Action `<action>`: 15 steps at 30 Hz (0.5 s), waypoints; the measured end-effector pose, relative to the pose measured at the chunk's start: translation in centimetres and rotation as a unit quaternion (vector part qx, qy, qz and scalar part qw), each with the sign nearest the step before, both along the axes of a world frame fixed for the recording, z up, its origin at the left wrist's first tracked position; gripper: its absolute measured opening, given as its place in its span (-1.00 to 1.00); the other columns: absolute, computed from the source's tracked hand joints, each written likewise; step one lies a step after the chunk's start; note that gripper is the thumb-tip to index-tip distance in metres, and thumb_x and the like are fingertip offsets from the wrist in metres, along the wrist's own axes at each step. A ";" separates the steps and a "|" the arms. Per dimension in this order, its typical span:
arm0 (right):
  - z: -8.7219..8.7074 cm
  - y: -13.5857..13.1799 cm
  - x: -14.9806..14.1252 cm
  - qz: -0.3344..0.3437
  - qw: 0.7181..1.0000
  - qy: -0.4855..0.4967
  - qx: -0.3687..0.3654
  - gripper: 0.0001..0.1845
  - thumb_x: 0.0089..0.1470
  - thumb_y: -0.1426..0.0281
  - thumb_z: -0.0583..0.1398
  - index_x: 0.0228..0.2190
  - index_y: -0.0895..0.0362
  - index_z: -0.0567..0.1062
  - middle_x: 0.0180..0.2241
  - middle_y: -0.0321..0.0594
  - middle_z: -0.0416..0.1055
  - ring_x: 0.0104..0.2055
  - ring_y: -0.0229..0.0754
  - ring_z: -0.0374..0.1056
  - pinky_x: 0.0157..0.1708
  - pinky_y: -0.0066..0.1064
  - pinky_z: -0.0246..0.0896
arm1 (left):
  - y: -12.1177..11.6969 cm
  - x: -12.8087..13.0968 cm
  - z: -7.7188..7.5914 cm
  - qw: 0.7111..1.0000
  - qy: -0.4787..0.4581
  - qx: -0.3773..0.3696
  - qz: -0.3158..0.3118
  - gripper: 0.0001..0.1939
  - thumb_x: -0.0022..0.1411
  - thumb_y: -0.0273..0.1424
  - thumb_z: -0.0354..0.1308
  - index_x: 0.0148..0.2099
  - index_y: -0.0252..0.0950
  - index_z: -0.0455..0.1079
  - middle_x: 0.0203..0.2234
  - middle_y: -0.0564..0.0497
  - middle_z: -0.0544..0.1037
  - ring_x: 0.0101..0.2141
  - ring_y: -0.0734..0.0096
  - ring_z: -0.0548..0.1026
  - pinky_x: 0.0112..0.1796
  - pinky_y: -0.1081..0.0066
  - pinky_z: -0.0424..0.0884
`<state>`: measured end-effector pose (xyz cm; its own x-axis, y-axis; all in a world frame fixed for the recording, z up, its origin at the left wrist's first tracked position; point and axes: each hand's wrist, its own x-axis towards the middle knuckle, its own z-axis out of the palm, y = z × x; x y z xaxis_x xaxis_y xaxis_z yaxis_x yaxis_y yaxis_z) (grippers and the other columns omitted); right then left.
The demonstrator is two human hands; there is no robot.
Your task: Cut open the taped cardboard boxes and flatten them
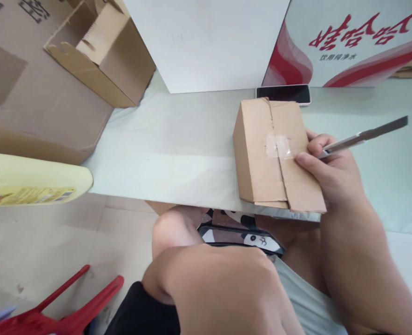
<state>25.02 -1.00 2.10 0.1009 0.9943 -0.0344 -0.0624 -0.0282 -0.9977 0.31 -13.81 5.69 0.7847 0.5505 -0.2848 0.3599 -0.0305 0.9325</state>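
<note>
My right hand (334, 167) grips the right side of a small brown cardboard box (258, 167), thumb on its top face. Clear tape (277, 146) crosses the seam between the box's flaps. The same hand also keeps hold of a utility knife (362, 137), its blade out and pointing right, away from the box. The box is at the table's near edge. My left arm (223, 288) is bent across the bottom of the view; its hand is out of sight.
A phone (300, 94) lies behind the box on the pale-covered table (178, 149). White cartons (209, 42) and brown boxes (122, 56) stand farther back. A yellow bottle (34, 179) juts in at left. Below are a red plastic stool (76, 302) and panda-printed fabric (258, 238).
</note>
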 end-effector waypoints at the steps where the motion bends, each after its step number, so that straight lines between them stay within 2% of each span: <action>1: 0.0 0.0 0.0 0.000 1.000 -0.001 0.000 -0.50 -0.13 0.28 0.51 -0.53 0.06 0.26 0.22 -0.13 0.48 0.18 0.09 0.42 -0.13 -0.19 0.30 | 0.2 -0.6 -0.2 1.000 0.014 -0.013 0.010 -0.75 -0.08 -0.05 0.48 -0.34 0.12 0.53 -0.73 0.08 0.31 -0.64 0.27 0.38 -0.70 0.32 0.19; 4: 0.0 0.0 0.0 0.002 1.000 0.002 0.001 -0.51 -0.11 0.30 0.49 -0.52 0.07 0.25 0.23 -0.14 0.47 0.20 0.09 0.41 -0.11 -0.19 0.30 | -0.2 -1.4 -0.7 0.998 0.051 -0.034 0.035 -0.73 -0.06 -0.09 0.48 -0.26 0.12 0.58 -0.73 0.09 0.34 -0.64 0.28 0.39 -0.67 0.32 0.19; 8: -0.1 0.1 0.0 0.007 1.000 0.002 0.002 -0.50 -0.12 0.27 0.50 -0.52 0.06 0.25 0.23 -0.16 0.47 0.21 0.11 0.41 -0.04 -0.12 0.33 | -2.1 -0.3 -1.0 0.997 0.069 -0.020 -0.006 -0.77 -0.09 -0.13 0.49 -0.33 0.09 0.58 -0.73 0.05 0.36 -0.60 0.24 0.45 -0.66 0.32 0.19; 12: -0.4 0.3 0.2 0.022 1.000 0.002 -0.001 -0.47 -0.11 0.19 0.51 -0.52 0.03 0.25 0.23 -0.22 0.46 0.24 0.15 0.39 0.07 -0.02 0.37 | -2.4 0.6 -0.8 0.995 0.084 0.058 -0.024 -0.81 -0.04 -0.12 0.46 -0.40 0.02 0.55 -0.69 0.00 0.42 -0.58 0.21 0.50 -0.67 0.32 0.21; 15: -0.7 0.3 0.4 0.020 1.000 -0.008 0.000 -0.48 -0.09 0.19 0.50 -0.51 0.02 0.25 0.23 -0.25 0.45 0.32 0.16 0.33 0.18 0.04 0.33 | -1.3 0.0 -0.3 0.982 0.068 0.169 0.043 -0.76 0.06 0.01 0.37 -0.40 0.02 0.54 -0.66 0.00 0.44 -0.60 0.25 0.47 -0.68 0.29 0.26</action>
<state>25.38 -0.66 1.43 0.0616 0.9975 -0.0334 -0.0444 -0.0307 -0.9985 0.27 -15.13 5.36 0.6984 0.6942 -0.1740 0.4958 -0.2939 0.8172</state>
